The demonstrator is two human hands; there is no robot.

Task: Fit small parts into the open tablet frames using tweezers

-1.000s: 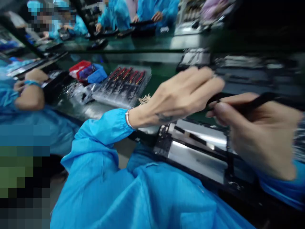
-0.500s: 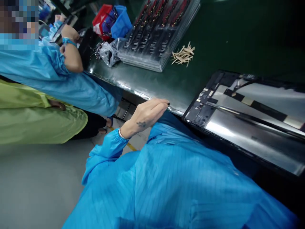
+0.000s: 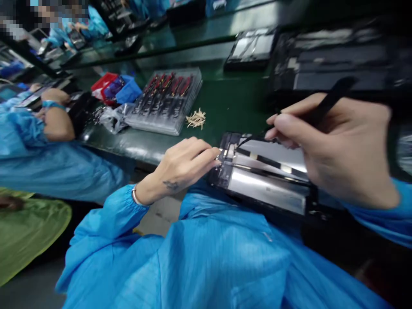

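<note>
An opened tablet-like device (image 3: 267,189), with silver battery plates and black tape strips, lies at the table's front edge. My left hand (image 3: 186,165) is at its left end, thumb and fingers pinched together over the small circuit parts. Whatever sits between those fingertips is too small to make out. My right hand (image 3: 344,146) is above the device's right side, closed around black tweezers (image 3: 333,101). Their thin dark tip points down and left, close to my left fingertips; whether it touches the device I cannot tell.
Beyond the device lie a pile of tan strips (image 3: 196,118) and stacked clear trays (image 3: 164,101) of red-and-black parts. Red (image 3: 104,86) and blue bins (image 3: 128,89) stand farther left. More opened devices (image 3: 252,47) are at the back. A co-worker's arm (image 3: 59,116) rests at left.
My view has shifted, bringing the whole device and the back shelf in. My left hand has moved from the table edge onto the device's left end. My right hand with the tweezers has come into view.
</note>
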